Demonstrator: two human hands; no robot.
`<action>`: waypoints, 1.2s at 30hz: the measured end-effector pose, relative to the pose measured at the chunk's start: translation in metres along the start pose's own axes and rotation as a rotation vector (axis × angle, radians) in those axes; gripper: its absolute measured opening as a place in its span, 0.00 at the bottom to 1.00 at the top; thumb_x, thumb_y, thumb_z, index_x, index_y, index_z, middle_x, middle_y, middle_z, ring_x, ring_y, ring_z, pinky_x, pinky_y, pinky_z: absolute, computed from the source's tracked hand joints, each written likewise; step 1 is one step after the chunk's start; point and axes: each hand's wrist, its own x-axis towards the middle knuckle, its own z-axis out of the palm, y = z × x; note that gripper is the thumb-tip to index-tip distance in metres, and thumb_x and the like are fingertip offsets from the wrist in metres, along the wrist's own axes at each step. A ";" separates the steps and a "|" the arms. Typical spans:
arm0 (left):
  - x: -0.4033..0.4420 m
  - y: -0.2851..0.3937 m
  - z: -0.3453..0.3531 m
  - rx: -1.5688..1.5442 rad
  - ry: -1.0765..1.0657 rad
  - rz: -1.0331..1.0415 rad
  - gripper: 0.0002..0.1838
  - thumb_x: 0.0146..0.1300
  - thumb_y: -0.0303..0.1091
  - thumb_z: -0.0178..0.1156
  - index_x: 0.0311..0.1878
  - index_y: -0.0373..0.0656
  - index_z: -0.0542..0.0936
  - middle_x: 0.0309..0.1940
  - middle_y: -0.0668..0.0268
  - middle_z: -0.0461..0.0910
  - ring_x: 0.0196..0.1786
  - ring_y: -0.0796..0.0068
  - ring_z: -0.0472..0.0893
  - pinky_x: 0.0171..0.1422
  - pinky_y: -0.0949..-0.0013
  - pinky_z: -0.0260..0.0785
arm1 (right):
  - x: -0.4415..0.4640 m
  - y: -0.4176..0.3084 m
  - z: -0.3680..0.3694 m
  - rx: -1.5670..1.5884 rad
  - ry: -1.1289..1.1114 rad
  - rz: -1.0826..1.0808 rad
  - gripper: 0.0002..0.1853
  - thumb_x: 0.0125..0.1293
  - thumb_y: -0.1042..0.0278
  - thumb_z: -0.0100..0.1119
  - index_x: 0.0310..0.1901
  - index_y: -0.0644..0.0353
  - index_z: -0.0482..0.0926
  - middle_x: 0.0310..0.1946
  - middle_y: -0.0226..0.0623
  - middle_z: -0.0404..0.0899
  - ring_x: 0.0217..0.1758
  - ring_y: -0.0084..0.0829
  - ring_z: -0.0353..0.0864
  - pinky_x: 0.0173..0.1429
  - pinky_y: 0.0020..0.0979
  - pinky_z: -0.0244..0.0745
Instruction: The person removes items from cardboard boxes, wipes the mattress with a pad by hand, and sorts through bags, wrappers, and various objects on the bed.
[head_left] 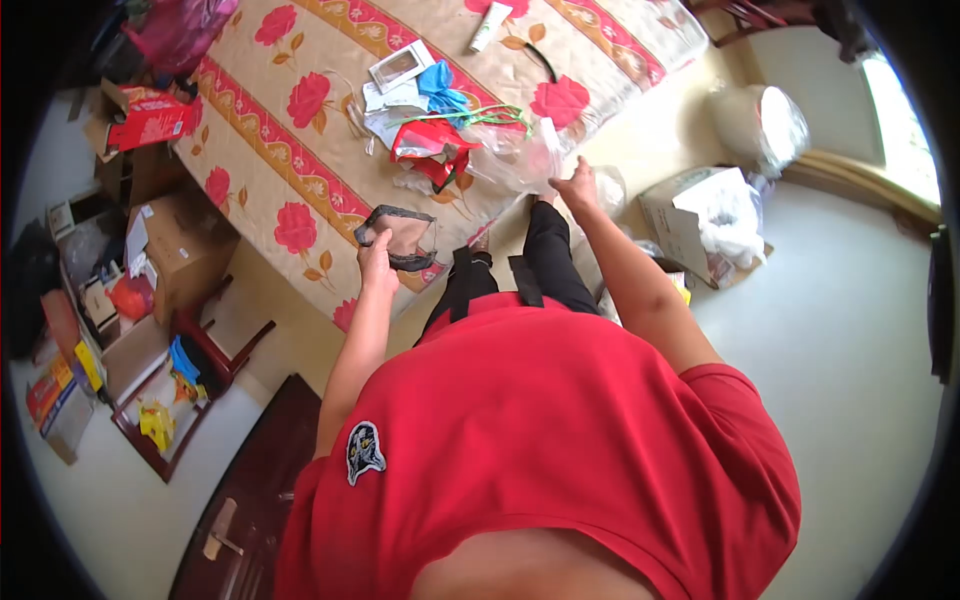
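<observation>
The left hand (377, 262) has its grip closed on the near edge of a dark-edged pouch (408, 236), held at the centre-left of the frame over the flowered cover (255, 160). The right hand (574, 190), right of centre, has thumb and fingers partly spread beside clear plastic (535, 160); whether it pinches the plastic, I cannot tell. Above and between the hands lie a red packet (432, 143), a blue wrapper (440, 88) and a white box (400, 66). The step in hand appears to be sorting loose items; the next move probably calls for steadying the pouch while freeing the plastic from the pile.
</observation>
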 end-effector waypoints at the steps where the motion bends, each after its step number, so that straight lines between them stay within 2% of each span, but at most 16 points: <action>1: 0.001 0.000 0.005 0.020 -0.022 -0.038 0.20 0.53 0.31 0.62 0.50 0.44 0.72 0.46 0.64 0.75 0.47 0.63 0.76 0.51 0.60 0.71 | 0.015 -0.003 -0.001 -0.037 -0.040 0.108 0.43 0.41 0.60 0.71 0.60 0.66 0.62 0.49 0.51 0.74 0.53 0.44 0.74 0.60 0.36 0.67; 4: 0.000 -0.002 0.026 0.086 -0.092 -0.163 0.35 0.51 0.41 0.68 0.61 0.47 0.63 0.60 0.61 0.66 0.64 0.61 0.63 0.62 0.53 0.58 | 0.065 0.018 0.027 0.109 -0.296 0.151 0.33 0.42 0.59 0.71 0.51 0.65 0.73 0.41 0.45 0.78 0.45 0.38 0.77 0.53 0.34 0.70; 5: -0.003 -0.007 0.034 0.166 -0.066 -0.199 0.48 0.50 0.46 0.69 0.69 0.51 0.50 0.65 0.59 0.57 0.68 0.58 0.54 0.65 0.50 0.49 | 0.079 0.015 0.029 0.155 -0.529 0.187 0.20 0.44 0.61 0.71 0.38 0.63 0.80 0.31 0.36 0.79 0.35 0.31 0.76 0.44 0.31 0.69; 6: -0.007 -0.012 0.043 0.275 -0.002 -0.200 0.52 0.50 0.46 0.69 0.71 0.52 0.43 0.65 0.58 0.57 0.66 0.57 0.58 0.63 0.51 0.54 | 0.075 0.002 0.020 0.322 -0.539 0.174 0.13 0.46 0.63 0.68 0.31 0.62 0.81 0.25 0.30 0.76 0.29 0.25 0.72 0.36 0.28 0.66; 8: -0.013 -0.020 0.060 0.447 -0.001 -0.177 0.50 0.50 0.47 0.69 0.70 0.50 0.47 0.64 0.57 0.58 0.64 0.58 0.61 0.62 0.53 0.57 | 0.076 -0.030 -0.001 0.646 -0.458 -0.040 0.10 0.51 0.67 0.65 0.34 0.61 0.80 0.28 0.30 0.78 0.30 0.23 0.74 0.36 0.26 0.67; 9: -0.014 -0.027 0.067 0.530 -0.029 -0.101 0.46 0.50 0.47 0.68 0.68 0.48 0.54 0.61 0.58 0.62 0.61 0.63 0.65 0.58 0.56 0.61 | 0.086 -0.038 -0.013 0.812 -0.504 -0.004 0.10 0.53 0.68 0.63 0.36 0.61 0.80 0.28 0.30 0.79 0.31 0.22 0.75 0.37 0.25 0.69; 10: -0.012 -0.037 0.074 0.552 -0.048 -0.008 0.38 0.53 0.42 0.66 0.65 0.44 0.60 0.56 0.56 0.68 0.53 0.66 0.71 0.50 0.65 0.67 | 0.099 -0.047 -0.026 0.977 -0.547 0.029 0.10 0.55 0.70 0.61 0.39 0.61 0.80 0.29 0.29 0.79 0.31 0.21 0.75 0.38 0.25 0.70; 12: -0.030 -0.026 0.113 0.303 -0.180 -0.117 0.35 0.55 0.42 0.65 0.64 0.44 0.62 0.56 0.59 0.69 0.51 0.68 0.72 0.49 0.65 0.67 | 0.102 -0.077 -0.086 1.251 -0.710 -0.005 0.12 0.59 0.72 0.57 0.46 0.62 0.76 0.38 0.32 0.81 0.38 0.24 0.79 0.48 0.26 0.73; 17: -0.051 -0.004 0.208 -0.166 -0.469 -0.165 0.39 0.54 0.52 0.64 0.64 0.49 0.59 0.60 0.65 0.64 0.57 0.69 0.66 0.58 0.60 0.61 | 0.098 -0.099 -0.150 1.469 -0.865 0.006 0.13 0.61 0.72 0.56 0.48 0.62 0.76 0.44 0.30 0.79 0.46 0.24 0.77 0.54 0.28 0.70; 19: -0.055 0.014 0.232 -0.371 -0.554 -0.080 0.40 0.53 0.54 0.65 0.65 0.52 0.58 0.61 0.67 0.62 0.60 0.68 0.64 0.59 0.58 0.60 | 0.087 -0.105 -0.157 1.264 -0.855 -0.054 0.13 0.60 0.71 0.57 0.48 0.62 0.77 0.43 0.29 0.80 0.46 0.23 0.77 0.54 0.27 0.70; 22: -0.059 0.049 0.242 -0.418 -0.623 0.096 0.39 0.52 0.53 0.65 0.64 0.56 0.58 0.61 0.69 0.61 0.62 0.68 0.63 0.58 0.57 0.60 | 0.073 -0.103 -0.157 1.064 -0.832 -0.165 0.13 0.61 0.67 0.59 0.46 0.60 0.78 0.40 0.28 0.80 0.44 0.20 0.76 0.51 0.25 0.70; 24: -0.065 0.066 0.242 -0.351 -0.457 0.167 0.29 0.56 0.45 0.63 0.59 0.51 0.65 0.55 0.69 0.69 0.56 0.71 0.70 0.55 0.60 0.65 | 0.062 -0.101 -0.153 1.048 -0.831 -0.182 0.13 0.61 0.66 0.59 0.47 0.60 0.78 0.40 0.28 0.80 0.43 0.19 0.76 0.50 0.25 0.70; 27: -0.051 0.078 0.233 -0.416 -0.298 0.216 0.15 0.61 0.34 0.59 0.51 0.47 0.72 0.44 0.71 0.77 0.46 0.75 0.77 0.49 0.65 0.72 | 0.057 -0.087 -0.133 1.215 -0.704 -0.024 0.08 0.62 0.65 0.58 0.41 0.58 0.78 0.29 0.24 0.77 0.31 0.16 0.73 0.39 0.21 0.68; 29: -0.045 0.077 0.217 -0.469 -0.325 0.190 0.15 0.62 0.35 0.57 0.52 0.47 0.72 0.44 0.69 0.77 0.46 0.74 0.77 0.48 0.62 0.73 | 0.042 -0.104 -0.143 1.311 -0.553 0.074 0.08 0.64 0.64 0.56 0.39 0.58 0.76 0.21 0.22 0.69 0.22 0.15 0.64 0.29 0.20 0.62; 33: -0.030 0.075 0.176 -0.657 -0.309 0.071 0.15 0.67 0.41 0.47 0.53 0.45 0.70 0.47 0.63 0.77 0.49 0.64 0.77 0.53 0.54 0.72 | 0.058 -0.072 -0.136 1.475 -0.443 0.084 0.10 0.67 0.64 0.52 0.42 0.62 0.74 0.23 0.26 0.70 0.24 0.16 0.67 0.30 0.16 0.62; 36: -0.030 0.080 0.145 -0.597 -0.316 0.170 0.17 0.66 0.40 0.50 0.55 0.45 0.70 0.52 0.63 0.75 0.52 0.67 0.76 0.55 0.59 0.71 | 0.047 -0.077 -0.152 1.298 -0.530 0.010 0.20 0.69 0.52 0.45 0.52 0.59 0.72 0.40 0.31 0.77 0.38 0.20 0.72 0.44 0.24 0.66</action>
